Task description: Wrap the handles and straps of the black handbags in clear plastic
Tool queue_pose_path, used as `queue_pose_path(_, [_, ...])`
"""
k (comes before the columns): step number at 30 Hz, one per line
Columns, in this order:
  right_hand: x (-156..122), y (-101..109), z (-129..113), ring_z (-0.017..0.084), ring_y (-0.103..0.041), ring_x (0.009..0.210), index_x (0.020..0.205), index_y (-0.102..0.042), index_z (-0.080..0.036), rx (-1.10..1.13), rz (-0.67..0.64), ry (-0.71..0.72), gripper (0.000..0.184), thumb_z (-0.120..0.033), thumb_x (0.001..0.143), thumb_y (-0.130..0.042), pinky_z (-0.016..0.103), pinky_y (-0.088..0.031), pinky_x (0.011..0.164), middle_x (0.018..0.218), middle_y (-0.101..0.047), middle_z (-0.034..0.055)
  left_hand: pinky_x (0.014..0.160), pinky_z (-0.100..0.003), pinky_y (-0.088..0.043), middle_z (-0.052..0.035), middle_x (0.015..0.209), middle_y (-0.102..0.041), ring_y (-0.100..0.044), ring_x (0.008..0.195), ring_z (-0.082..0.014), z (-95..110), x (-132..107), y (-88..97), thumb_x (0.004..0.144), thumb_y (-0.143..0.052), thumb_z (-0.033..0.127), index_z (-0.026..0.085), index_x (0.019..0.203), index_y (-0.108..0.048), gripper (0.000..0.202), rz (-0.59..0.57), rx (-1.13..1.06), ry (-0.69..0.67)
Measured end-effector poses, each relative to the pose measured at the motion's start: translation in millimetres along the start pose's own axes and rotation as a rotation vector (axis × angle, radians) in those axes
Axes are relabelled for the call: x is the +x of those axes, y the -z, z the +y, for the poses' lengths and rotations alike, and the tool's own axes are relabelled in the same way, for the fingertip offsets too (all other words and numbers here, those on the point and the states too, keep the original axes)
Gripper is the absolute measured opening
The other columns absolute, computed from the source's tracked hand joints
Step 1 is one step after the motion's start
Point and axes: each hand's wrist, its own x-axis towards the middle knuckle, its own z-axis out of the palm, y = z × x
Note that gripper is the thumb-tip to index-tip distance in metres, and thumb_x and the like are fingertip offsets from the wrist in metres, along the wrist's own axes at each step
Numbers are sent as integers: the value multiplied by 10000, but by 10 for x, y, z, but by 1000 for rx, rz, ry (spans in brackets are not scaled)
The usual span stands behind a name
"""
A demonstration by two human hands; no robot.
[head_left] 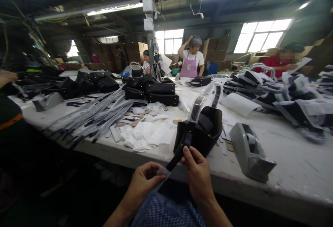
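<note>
A black leather handbag (205, 130) stands at the near edge of the white worktable (291, 150). Its black strap (179, 152) hangs down toward me. My left hand (144, 182) is closed, pinching a strip of clear wrapping at the strap's lower end. My right hand (197, 175) is closed on the strap a little higher up, thumb on top. A second strap wrapped in clear plastic (199, 104) rises from the bag's mouth.
A grey tape dispenser (249, 152) sits right of the bag, another (47, 101) at far left. Wrapped straps (99, 116), white paper (148, 133) and stacked black bags (160, 93) cover the table. Other people work at the far side and right.
</note>
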Motion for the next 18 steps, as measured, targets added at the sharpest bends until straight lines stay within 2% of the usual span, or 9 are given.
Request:
queue_pose_path(6, [-11, -40, 17, 117, -512, 605, 886, -711, -189, -143, 58, 86, 252, -436, 840, -688, 234, -396, 601, 618, -570, -39, 706, -233, -500, -42, 781, -770, -692, 751, -182, -51, 18, 41, 650, -849, 250, 148, 805, -743, 214, 3, 5, -7])
queue_pose_path(12, [-24, -39, 24, 115, -521, 607, 870, -700, -196, -179, 40, 85, 250, -443, 849, -671, 230, -400, 607, 621, -563, -46, 681, -218, -496, -32, 754, -765, -690, 724, -171, -127, 35, 61, 648, -849, 246, 151, 801, -740, 211, 21, 13, -21])
queue_pose_path(18, [-38, -22, 18, 111, -521, 608, 863, -698, -201, -213, 46, 99, 243, -442, 850, -669, 224, -402, 605, 626, -561, -49, 661, -230, -509, -66, 793, -784, -713, 742, -202, -133, 21, 61, 642, -849, 277, 142, 844, -742, 266, 22, -6, 21])
